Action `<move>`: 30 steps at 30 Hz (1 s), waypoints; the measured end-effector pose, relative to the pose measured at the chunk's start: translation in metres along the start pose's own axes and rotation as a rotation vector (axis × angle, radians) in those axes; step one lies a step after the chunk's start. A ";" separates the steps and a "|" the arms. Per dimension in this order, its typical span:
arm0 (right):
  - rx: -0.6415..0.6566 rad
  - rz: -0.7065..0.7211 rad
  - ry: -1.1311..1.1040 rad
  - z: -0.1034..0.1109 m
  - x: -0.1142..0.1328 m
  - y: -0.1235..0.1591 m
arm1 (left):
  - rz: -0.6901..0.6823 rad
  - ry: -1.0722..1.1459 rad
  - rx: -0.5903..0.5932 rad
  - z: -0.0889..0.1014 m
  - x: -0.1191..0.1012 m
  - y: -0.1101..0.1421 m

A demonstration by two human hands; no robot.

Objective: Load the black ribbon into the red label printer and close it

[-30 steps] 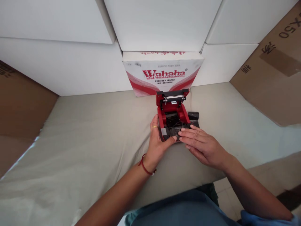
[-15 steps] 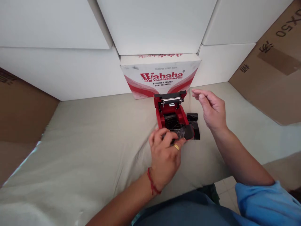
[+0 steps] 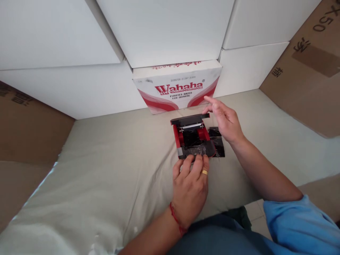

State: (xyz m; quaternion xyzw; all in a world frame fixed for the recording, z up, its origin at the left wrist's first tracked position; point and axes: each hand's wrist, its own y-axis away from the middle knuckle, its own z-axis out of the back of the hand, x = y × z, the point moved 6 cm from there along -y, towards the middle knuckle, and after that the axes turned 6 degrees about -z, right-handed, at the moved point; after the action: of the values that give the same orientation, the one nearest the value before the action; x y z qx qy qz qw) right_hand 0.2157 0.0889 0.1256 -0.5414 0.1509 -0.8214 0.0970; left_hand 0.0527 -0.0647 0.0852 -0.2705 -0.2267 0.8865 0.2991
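Close-set fingers of the left hand [image 3: 190,187] rest on the front of a red-and-black device [image 3: 202,134], lid [image 3: 190,119] partly raised, between the desk's [image 3: 114,156] front and back edges, grip unclear; the right hand [image 3: 226,119], fingers parted, is at the lid's right corner.

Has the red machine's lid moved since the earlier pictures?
Yes. The lid has tipped forward and down, away from the Wahaha box behind it, and now leans partway over the red machine, not fully shut.

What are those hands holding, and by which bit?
The left hand touches the front edge of the red-and-black device; the right hand is at the right end of its lid. I can't tell whether either really grips.
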 end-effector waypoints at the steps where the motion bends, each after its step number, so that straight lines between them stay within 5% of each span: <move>1: 0.017 0.015 0.024 -0.001 0.003 0.003 | 0.007 -0.001 -0.008 0.000 -0.001 0.000; 6: 0.084 0.153 0.140 -0.006 0.007 0.037 | 0.042 -0.057 -0.010 0.001 -0.002 0.001; 12: 0.112 0.355 0.330 -0.014 -0.002 0.079 | -0.071 -0.213 -0.055 0.002 -0.007 -0.001; 24: 0.093 0.369 0.287 -0.015 -0.007 0.085 | -0.099 -0.233 -0.143 -0.001 0.001 -0.008; 30: 0.090 0.565 0.303 -0.010 0.011 0.108 | -0.086 -0.099 -0.162 0.009 0.005 -0.001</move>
State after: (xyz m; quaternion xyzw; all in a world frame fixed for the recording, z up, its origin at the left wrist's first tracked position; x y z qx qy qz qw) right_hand 0.2021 -0.0146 0.0933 -0.3449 0.2715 -0.8390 0.3215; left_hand 0.0437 -0.0627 0.0908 -0.2398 -0.3235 0.8640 0.3024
